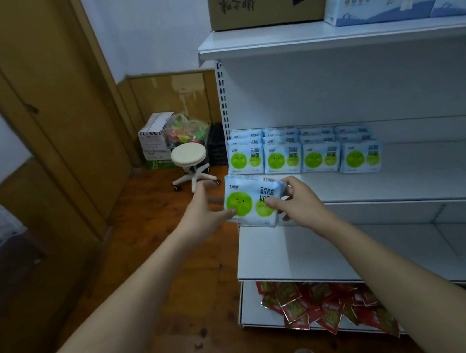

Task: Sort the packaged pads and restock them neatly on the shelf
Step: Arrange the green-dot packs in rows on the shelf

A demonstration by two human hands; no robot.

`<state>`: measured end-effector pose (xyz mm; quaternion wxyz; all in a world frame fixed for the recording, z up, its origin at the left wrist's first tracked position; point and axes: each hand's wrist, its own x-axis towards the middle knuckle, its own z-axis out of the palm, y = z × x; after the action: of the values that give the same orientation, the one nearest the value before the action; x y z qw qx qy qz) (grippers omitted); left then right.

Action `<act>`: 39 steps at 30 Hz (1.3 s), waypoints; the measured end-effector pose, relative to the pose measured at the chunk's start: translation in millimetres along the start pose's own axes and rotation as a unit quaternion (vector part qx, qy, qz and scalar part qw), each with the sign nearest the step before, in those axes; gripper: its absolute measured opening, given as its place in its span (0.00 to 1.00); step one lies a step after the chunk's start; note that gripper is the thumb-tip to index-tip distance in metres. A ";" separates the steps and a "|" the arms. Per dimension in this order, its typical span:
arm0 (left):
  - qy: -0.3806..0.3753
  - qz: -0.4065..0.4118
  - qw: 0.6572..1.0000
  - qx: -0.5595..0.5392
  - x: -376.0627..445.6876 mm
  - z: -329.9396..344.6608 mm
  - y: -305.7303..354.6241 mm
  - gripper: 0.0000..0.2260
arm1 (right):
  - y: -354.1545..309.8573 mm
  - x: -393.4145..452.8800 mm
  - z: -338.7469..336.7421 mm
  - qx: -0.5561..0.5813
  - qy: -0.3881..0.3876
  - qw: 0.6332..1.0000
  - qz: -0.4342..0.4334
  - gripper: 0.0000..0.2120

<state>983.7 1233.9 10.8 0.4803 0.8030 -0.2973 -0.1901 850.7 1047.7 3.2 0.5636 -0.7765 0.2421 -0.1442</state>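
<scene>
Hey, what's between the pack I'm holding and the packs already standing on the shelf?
Nothing. In the head view only bare white shelf lies between the held pack, gripped by the left hand and right hand, and the standing packs.

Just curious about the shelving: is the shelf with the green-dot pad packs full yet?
Not full. The pad packs stand in four rows at the left end of the middle shelf; its right side is bare white board.
</scene>
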 end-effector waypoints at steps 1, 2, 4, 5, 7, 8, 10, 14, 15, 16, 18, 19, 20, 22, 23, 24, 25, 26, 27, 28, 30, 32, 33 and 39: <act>-0.002 -0.004 1.000 -0.001 0.1 0.1 -3.4 0.29 | -1.0 1.2 1.4 0.003 0.003 1.000 0.004 0.16; 0.000 -0.005 1.000 -0.003 1.0 0.0 -5.4 0.28 | -2.8 3.3 3.0 0.006 0.006 1.000 0.007 0.16; 0.013 -0.013 1.000 -0.010 5.9 -0.3 -7.8 0.23 | -4.9 8.9 6.6 0.016 0.011 1.000 0.008 0.15; 0.020 -0.019 1.000 -0.013 9.5 0.0 -9.1 0.21 | -5.3 12.0 8.0 0.021 0.012 1.000 0.006 0.15; 0.026 -0.025 0.999 -0.013 19.1 1.9 -12.1 0.17 | -5.1 19.9 9.4 0.028 0.009 1.000 0.003 0.14; 0.026 -0.027 0.999 -0.012 25.1 3.1 -13.8 0.15 | -4.4 25.2 9.2 0.025 0.004 1.000 0.003 0.13; 0.032 -0.035 0.999 -0.018 40.9 5.2 -17.4 0.14 | -1.5 41.0 9.0 0.011 -0.011 1.000 0.010 0.13; 0.055 -0.051 0.997 -0.027 87.3 10.4 -25.0 0.14 | 8.6 94.4 8.1 -0.024 -0.031 0.999 0.031 0.18; 0.062 -0.052 0.996 -0.024 101.5 13.0 -27.2 0.14 | 10.5 110.1 7.7 -0.041 -0.028 0.998 0.028 0.19; 0.069 -0.054 0.996 -0.020 115.9 15.5 -29.0 0.14 | 12.3 125.8 7.2 -0.056 -0.023 0.998 0.022 0.21; 0.081 -0.066 0.994 -0.011 144.4 20.6 -31.7 0.15 | 16.9 155.9 6.5 -0.082 -0.010 0.996 0.018 0.22; 0.084 -0.072 0.994 -0.009 157.7 23.4 -32.7 0.15 | 20.5 169.4 6.6 -0.093 -0.003 0.996 0.016 0.23; 0.086 -0.077 0.993 -0.007 170.4 26.3 -34.5 0.15 | 24.0 181.2 6.8 -0.100 0.002 0.995 0.013 0.23; 0.086 -0.086 0.993 -0.004 192.2 31.8 -38.3 0.14 | 31.8 201.8 6.8 -0.108 0.011 0.994 0.014 0.23; 0.082 -0.091 0.992 0.001 200.8 34.5 -40.7 0.13 | 36.4 209.3 6.7 -0.115 0.013 0.993 0.016 0.22; 0.077 -0.095 0.992 0.007 207.9 37.2 -43.4 0.13 | 40.7 214.9 6.5 -0.123 0.014 0.992 0.018 0.22; 0.073 -0.096 0.993 0.013 214.4 39.8 -46.3 0.13 | 44.7 219.3 6.3 -0.128 0.018 0.992 0.017 0.21; 0.071 -0.097 0.993 0.017 219.7 41.6 -48.3 0.13 | 48.6 223.2 6.3 -0.132 0.024 0.991 0.014 0.21; 0.070 -0.097 0.993 0.020 224.6 43.1 -49.5 0.13 | 51.4 226.8 6.7 -0.134 0.031 0.990 0.008 0.22; 0.067 -0.099 0.993 0.020 228.5 44.3 -50.4 0.13 | 53.1 229.0 7.4 -0.139 0.038 0.990 0.003 0.23; 0.058 -0.100 0.993 0.027 232.8 45.5 -51.6 0.13 | 53.4 230.7 9.5 -0.152 0.048 0.987 -0.006 0.26; 0.048 -0.102 0.993 0.038 231.9 44.2 -52.8 0.14 | 51.6 227.6 11.4 -0.175 0.055 0.983 -0.017 0.28; 0.045 -0.102 0.993 0.043 230.0 42.0 -53.8 0.15 | 50.5 224.7 11.6 -0.187 0.059 0.980 -0.026 0.27; 0.064 -0.102 0.989 0.080 196.7 19.3 -52.6 0.17 | 34.7 194.3 12.3 -0.230 0.100 0.967 -0.040 0.15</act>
<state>1135.5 1110.4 -48.6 0.4106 0.8756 -0.1967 -0.1614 1012.9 944.4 -43.1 0.3367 -0.8758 0.2924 -0.1846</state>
